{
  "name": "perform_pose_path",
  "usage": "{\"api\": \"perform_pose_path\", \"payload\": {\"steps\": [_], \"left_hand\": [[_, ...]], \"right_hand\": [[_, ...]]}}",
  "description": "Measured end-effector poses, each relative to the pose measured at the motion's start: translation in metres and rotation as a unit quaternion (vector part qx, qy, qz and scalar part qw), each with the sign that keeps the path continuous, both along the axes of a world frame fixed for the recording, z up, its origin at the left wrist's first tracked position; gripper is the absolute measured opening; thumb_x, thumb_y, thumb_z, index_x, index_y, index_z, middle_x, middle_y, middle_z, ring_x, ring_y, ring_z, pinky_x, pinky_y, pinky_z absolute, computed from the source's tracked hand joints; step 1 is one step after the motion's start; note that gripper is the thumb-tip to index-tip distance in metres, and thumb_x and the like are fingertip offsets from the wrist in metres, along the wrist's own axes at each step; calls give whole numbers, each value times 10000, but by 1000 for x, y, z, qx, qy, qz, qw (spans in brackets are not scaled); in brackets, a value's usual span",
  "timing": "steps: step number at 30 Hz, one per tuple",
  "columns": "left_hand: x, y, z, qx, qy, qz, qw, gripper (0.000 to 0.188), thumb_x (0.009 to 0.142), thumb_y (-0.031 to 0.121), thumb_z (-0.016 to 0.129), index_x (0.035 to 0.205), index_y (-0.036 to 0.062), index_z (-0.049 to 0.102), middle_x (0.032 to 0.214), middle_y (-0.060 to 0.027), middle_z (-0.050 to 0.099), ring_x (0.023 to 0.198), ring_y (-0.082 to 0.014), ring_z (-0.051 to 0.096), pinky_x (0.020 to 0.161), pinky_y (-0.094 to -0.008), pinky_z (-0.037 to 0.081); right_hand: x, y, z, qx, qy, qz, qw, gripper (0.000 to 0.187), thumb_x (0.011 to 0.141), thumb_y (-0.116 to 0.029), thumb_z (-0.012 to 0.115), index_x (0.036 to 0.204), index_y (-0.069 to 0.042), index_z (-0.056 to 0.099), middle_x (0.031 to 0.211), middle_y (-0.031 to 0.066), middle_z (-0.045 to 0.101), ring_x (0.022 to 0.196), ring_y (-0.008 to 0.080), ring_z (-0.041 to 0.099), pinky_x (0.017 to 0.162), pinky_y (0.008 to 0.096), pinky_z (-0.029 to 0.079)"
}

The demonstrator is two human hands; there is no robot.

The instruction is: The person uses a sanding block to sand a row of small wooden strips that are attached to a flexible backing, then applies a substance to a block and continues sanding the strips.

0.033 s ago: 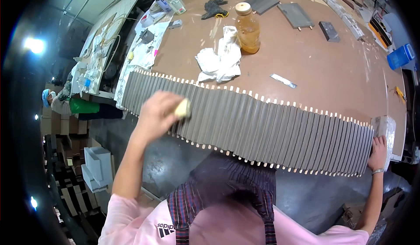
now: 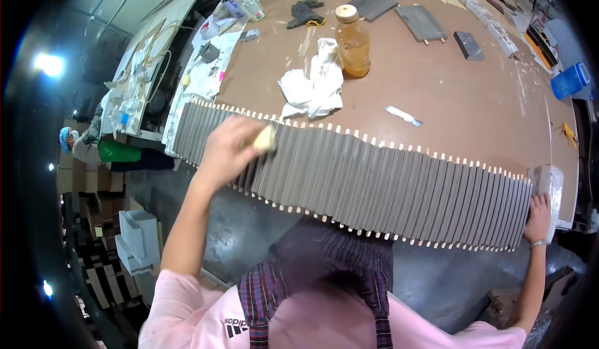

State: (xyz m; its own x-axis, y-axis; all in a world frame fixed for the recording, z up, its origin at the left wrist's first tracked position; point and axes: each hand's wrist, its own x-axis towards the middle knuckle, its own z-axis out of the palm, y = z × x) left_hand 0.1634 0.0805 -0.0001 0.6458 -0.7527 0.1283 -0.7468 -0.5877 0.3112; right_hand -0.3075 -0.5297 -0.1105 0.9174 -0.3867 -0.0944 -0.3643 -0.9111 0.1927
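Now left hand [image 2: 228,149] grips pale sponge [image 2: 264,139] on grey slats [image 2: 374,180].

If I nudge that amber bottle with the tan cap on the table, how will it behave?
The bottle stands upright and is tall for its base, so a high push would probably tip it. It looks nearly full of amber liquid, so likely fairly heavy and steady against a light nudge. On its side the rounded body would probably roll.

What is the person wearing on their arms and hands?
Both arms are bare up to short pink sleeves. The left hand wears no glove and no ring that shows. The right hand is bare too, with a thin silver bracelet around the wrist. A dark checked apron with straps covers the pink shirt.
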Motion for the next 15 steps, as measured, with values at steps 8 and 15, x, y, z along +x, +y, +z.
{"api": "perform_pose_path", "payload": {"steps": [8,15], "left_hand": [[-19,27,9,208,157,-25,965,448,746,101,800,1184,68,716,1142,-102,701,1104,-308,643,972,-425,515],[19,-23,8,48,82,45,994,379,781,136,801,1147,64,735,1138,-123,705,1081,-314,657,970,-419,518]], "right_hand": [[-2,3,5,-11,5,-3,1000,542,621,20,602,1160,72,627,1205,197,632,1269,385,502,1258,475,240],[2,-3,-6,-8,-14,15,1000,536,613,34,591,1146,76,626,1190,195,634,1228,381,522,1253,472,250]]}}
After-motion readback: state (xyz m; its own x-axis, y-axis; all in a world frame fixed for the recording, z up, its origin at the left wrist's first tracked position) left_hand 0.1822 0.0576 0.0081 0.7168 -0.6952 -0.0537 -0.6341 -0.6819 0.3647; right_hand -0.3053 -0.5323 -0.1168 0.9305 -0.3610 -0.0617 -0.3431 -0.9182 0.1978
